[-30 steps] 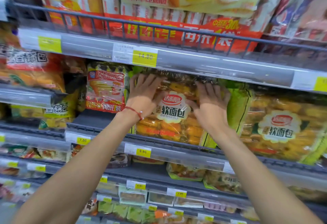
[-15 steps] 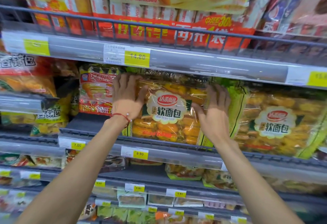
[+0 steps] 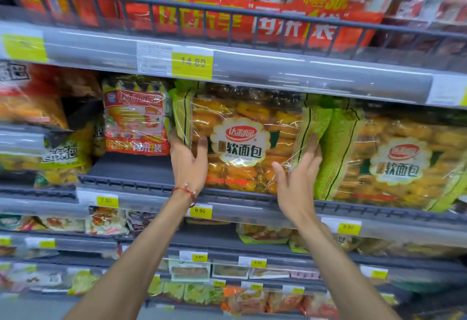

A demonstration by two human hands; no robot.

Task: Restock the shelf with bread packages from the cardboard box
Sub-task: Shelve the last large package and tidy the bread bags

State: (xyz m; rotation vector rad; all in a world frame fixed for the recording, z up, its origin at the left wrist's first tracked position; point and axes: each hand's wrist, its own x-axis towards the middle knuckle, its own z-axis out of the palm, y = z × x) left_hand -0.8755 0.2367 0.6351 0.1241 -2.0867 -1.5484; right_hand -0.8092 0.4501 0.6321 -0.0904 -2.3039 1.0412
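Note:
A clear and green bread package [image 3: 240, 142] with a white label stands upright on the middle shelf [image 3: 141, 185]. My left hand [image 3: 188, 165] grips its lower left edge, thumb on the front and fingers behind. My right hand [image 3: 298, 183] lies against its lower right edge with fingers straight and thumb spread, between this package and an identical bread package [image 3: 401, 165] to the right. The cardboard box is out of view.
A red and clear bread pack [image 3: 136, 122] stands just left of my left hand, with bare shelf below it. The upper shelf's rail [image 3: 252, 66] with a price tag hangs close above the packages. Lower shelves hold several small packs.
Both hands have slid from lying flat on the package's front down to its lower side edges. The package now stands more upright and square to the front.

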